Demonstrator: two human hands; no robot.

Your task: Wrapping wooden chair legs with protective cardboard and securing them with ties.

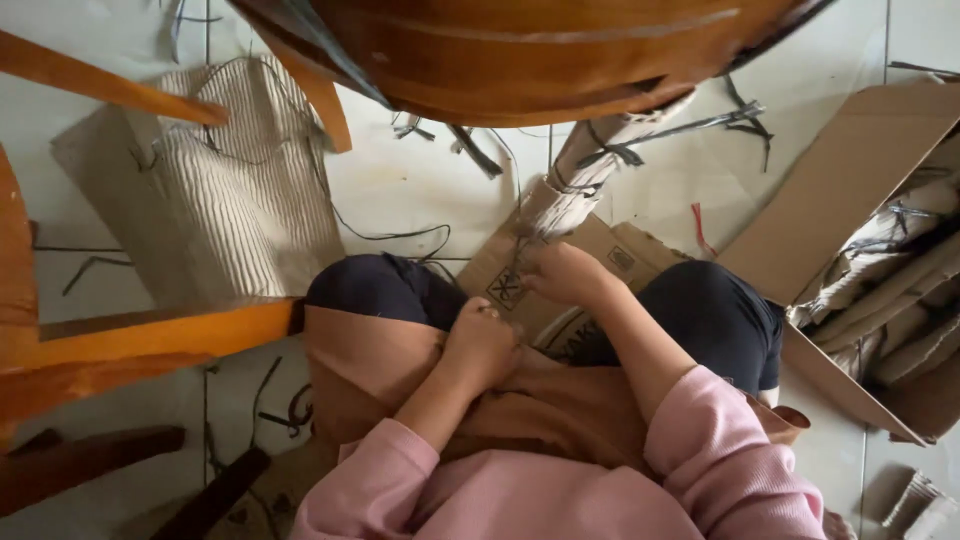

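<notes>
— Where's the wrapped chair leg [590, 175] from where you sit?

— I see it just above the lap, coming down from the wooden chair seat [540, 55] at the top of my view. Its long axis slants from upper right to lower left, the foot end pointing toward the person's knees and resting over a flat cardboard sheet [600, 255] on the tiled floor [420, 190].

— And the hands?

— The right hand [565, 272] has its grip pinched at the foot end, on the paper wrap or the dark strap there — I can't tell which. The left hand [480, 345] is clenched into a fist near the lap; whether it holds a strap end I can't tell.

— How would it handle?

— I judge the wood core stiff and fairly heavy, but the corrugated paper skin soft and easy to crush. I'd take hold around the wrapped shaft, not by the loose dark straps [690, 125].
</notes>
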